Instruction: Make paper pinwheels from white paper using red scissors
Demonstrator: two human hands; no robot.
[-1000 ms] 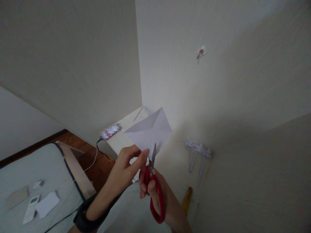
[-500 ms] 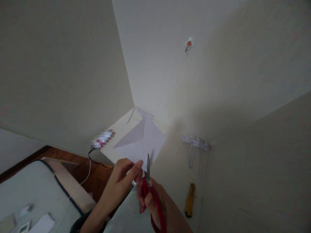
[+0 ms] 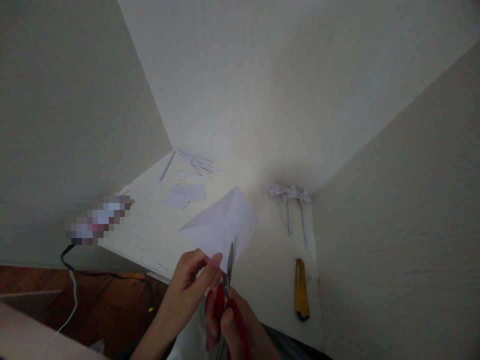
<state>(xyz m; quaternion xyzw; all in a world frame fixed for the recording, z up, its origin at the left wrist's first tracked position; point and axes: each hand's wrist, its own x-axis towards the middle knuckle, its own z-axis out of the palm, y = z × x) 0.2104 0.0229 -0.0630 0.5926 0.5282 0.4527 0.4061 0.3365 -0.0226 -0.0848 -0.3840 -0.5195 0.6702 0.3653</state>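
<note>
My left hand (image 3: 198,277) pinches the near corner of a creased, roughly square sheet of white paper (image 3: 221,225) held above the white table. In my right hand (image 3: 221,320) are red-handled scissors (image 3: 230,267), my fingers in their loops. One blade lies over the paper beside my left fingertips and points away from me; the other blade is mostly hidden beneath the sheet. Whether the blades are cutting at this instant I cannot tell.
White paper pieces (image 3: 191,191) and thin paper sticks (image 3: 195,162) lie towards the corner. Several folded paper shapes on sticks (image 3: 290,192) rest at the right, above a yellow utility knife (image 3: 301,290). A corded, blurred-out object (image 3: 103,217) sits on the left edge. Walls enclose the table.
The view has turned, so more of the tabletop shows, with loose paper pieces in sight. Both hands keep nearly the same hold on the paper and scissors.
</note>
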